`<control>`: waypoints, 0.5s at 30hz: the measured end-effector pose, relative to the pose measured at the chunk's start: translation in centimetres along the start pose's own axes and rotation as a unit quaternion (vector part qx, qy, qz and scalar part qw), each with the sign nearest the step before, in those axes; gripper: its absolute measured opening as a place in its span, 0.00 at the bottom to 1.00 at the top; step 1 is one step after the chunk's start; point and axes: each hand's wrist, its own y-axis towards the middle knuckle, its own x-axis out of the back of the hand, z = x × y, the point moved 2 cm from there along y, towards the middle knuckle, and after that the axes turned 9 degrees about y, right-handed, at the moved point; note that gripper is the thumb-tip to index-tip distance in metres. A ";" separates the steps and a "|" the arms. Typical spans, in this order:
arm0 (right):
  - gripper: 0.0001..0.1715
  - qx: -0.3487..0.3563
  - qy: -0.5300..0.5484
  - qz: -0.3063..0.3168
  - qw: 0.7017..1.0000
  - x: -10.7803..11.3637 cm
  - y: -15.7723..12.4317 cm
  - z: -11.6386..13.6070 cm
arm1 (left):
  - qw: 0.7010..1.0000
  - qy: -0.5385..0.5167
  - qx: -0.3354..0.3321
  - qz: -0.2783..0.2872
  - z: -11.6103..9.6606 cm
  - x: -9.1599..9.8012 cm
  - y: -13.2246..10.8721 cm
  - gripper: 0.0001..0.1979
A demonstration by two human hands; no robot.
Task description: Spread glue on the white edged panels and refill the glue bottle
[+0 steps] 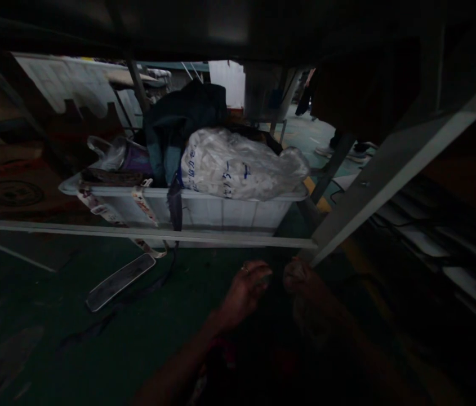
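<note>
My left hand (244, 293), with a ring on one finger, is in front of the low metal crossbar (221, 238). Its fingers are curled together, and what they hold, if anything, is lost in the dark. Close by on the right, my right hand (303, 279) is closed near the foot of the slanted metal leg (360, 180). Something dim and pale seems to hang below it, too dark to name. Behind the crossbar stands a white plastic tub (238, 217). A clear plastic bag with blue print (238, 163) and dark cloth (170, 129) lie heaped in it.
A flat dark strip with a pale edge (121, 282) lies on the green floor. Patterned straps (145, 206) hang over the tub's rim. A cardboard box (13, 186) is at the left. Dark tabletop (229, 28) spans overhead. A person's shoes (358, 155) show behind.
</note>
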 end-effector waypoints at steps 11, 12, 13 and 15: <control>0.14 -0.051 0.102 0.090 0.989 -1.7 -1.0 -4.7 | 0.939 0.305 0.000 0.159 1.5 -5.0 2.9 0.13; 0.12 -0.050 0.114 0.102 0.987 -2.0 -1.0 -5.0 | 0.936 0.312 0.003 0.162 1.5 -5.0 2.9 0.15; 0.11 -0.049 0.125 0.111 0.985 -2.4 -1.0 -5.3 | 0.932 0.320 0.002 0.168 1.4 -5.1 3.0 0.18; 0.08 -0.050 0.140 0.121 0.981 -3.2 -0.9 -6.1 | 0.921 0.340 -0.009 0.189 1.2 -5.0 3.1 0.24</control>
